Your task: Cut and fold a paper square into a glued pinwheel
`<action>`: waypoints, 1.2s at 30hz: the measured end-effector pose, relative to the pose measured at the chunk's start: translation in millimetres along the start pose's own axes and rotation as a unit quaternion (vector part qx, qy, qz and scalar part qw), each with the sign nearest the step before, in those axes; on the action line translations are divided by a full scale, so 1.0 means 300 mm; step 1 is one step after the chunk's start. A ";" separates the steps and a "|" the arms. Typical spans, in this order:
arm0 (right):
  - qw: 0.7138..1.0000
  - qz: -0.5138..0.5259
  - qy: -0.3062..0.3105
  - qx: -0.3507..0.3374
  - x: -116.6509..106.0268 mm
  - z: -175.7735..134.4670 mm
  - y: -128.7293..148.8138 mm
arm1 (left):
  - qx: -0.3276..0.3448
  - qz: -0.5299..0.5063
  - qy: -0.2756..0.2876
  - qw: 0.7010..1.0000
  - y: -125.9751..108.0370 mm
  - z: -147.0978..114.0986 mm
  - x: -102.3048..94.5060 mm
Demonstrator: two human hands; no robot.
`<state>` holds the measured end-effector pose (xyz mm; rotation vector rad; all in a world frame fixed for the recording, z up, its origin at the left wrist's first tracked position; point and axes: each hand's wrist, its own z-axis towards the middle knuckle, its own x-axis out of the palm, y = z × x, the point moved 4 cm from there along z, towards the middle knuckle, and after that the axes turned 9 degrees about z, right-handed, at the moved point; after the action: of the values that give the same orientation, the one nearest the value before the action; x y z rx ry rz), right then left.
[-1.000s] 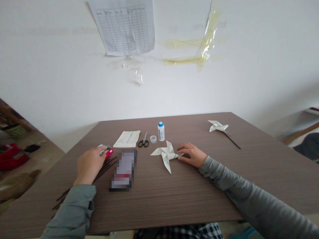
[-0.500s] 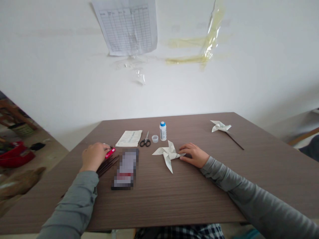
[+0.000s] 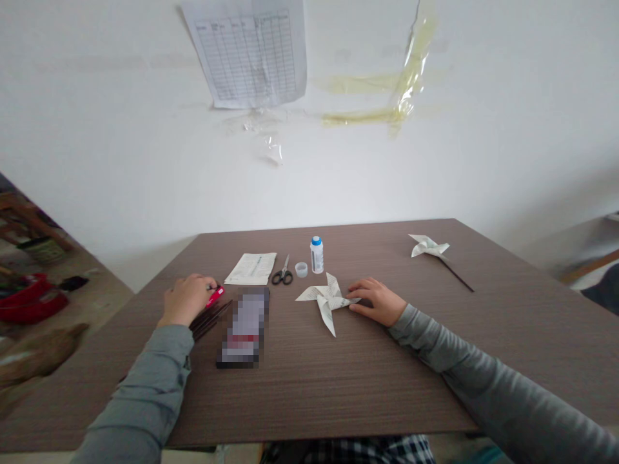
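Note:
On the table's left, my left hand (image 3: 187, 299) is closed, fingers curled down beside a small red object with a white label (image 3: 215, 296). Something tiny and dark shows at its fingertips, too small to name. Thin dark brown sticks (image 3: 211, 318) lie partly under that wrist. Near the middle, a folded paper pinwheel (image 3: 327, 298), made of printed paper, lies flat. The thumb and fingers of my right hand (image 3: 376, 300) close on the tip of its right blade.
A mosaic-blurred phone-shaped object (image 3: 243, 328) lies between my hands. Behind it are folded printed paper (image 3: 251, 269), scissors (image 3: 283, 272), a clear cap (image 3: 300, 269) and a white bottle with blue top (image 3: 316, 256). Another pinwheel on a stick (image 3: 428, 247) lies far right.
My left hand has shifted slightly right and up, its fingertips now above the red object. My right hand and the pinwheel have stayed in place.

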<state>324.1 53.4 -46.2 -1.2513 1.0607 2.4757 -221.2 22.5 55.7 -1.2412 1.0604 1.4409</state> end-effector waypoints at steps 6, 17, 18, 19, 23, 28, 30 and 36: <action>1.000 0.002 -0.004 -0.014 0.004 -0.005 -0.014 | -0.028 0.032 0.018 0.999 -0.048 -0.015 -0.031; 1.000 0.000 -0.016 -0.027 0.007 -0.005 -0.021 | -0.022 0.027 0.021 0.999 -0.025 -0.008 -0.017; 0.999 -0.002 -0.016 -0.030 0.007 -0.006 -0.020 | -0.023 0.024 0.018 0.999 -0.021 -0.005 -0.014; 0.999 -0.003 -0.018 -0.032 0.006 -0.006 -0.020 | -0.025 0.021 0.015 0.999 -0.016 -0.002 -0.012; 0.999 -0.005 -0.020 -0.034 0.005 -0.005 -0.019 | -0.041 0.011 0.018 0.999 -0.002 0.014 0.000; 1.000 -0.004 -0.013 -0.026 0.006 -0.004 -0.016 | -0.042 -0.001 0.025 0.999 -0.007 0.023 0.005; 1.000 -0.003 -0.009 -0.021 0.006 -0.004 -0.013 | -0.040 0.001 0.022 0.999 -0.010 0.022 0.007; 1.000 0.003 0.001 -0.013 0.005 -0.003 -0.011 | -0.038 0.006 0.001 0.999 0.022 0.035 0.026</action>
<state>325.0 54.9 -49.3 -1.2596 1.0385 2.5005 -230.1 32.3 49.3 -1.2922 1.0250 1.5022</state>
